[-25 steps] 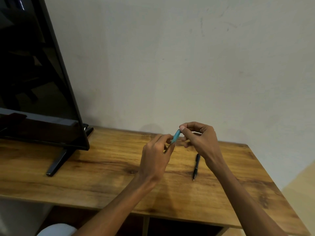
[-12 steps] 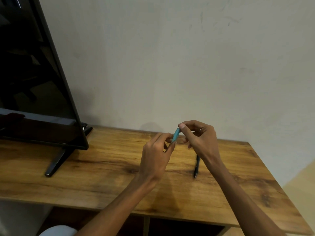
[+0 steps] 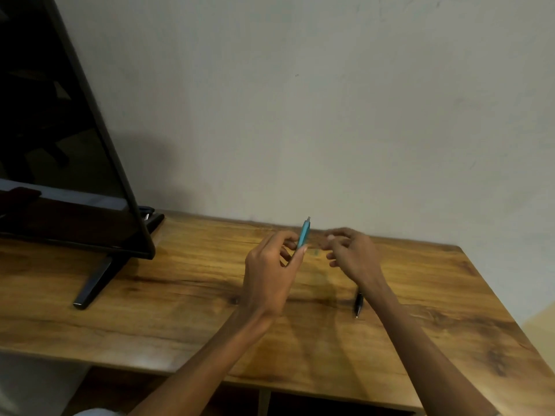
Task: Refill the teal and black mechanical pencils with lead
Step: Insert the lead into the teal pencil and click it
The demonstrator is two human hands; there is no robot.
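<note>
Teal pencil [image 3: 303, 234] upright in left hand [image 3: 268, 276] — black pencil [image 3: 358, 304] flat on table [image 3: 150, 310].

Teal mechanical pencil [image 3: 303, 234]: slim barrel, held nearly upright above the bench [image 3: 180, 295], leaning slightly right, pale end uppermost, lower part hidden. Black mechanical pencil [image 3: 358, 304]: lies flat on the bench to the right, tip toward the near edge, upper part hidden.

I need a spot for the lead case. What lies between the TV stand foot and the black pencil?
Only the left hand above bare tabletop, head view.
</note>
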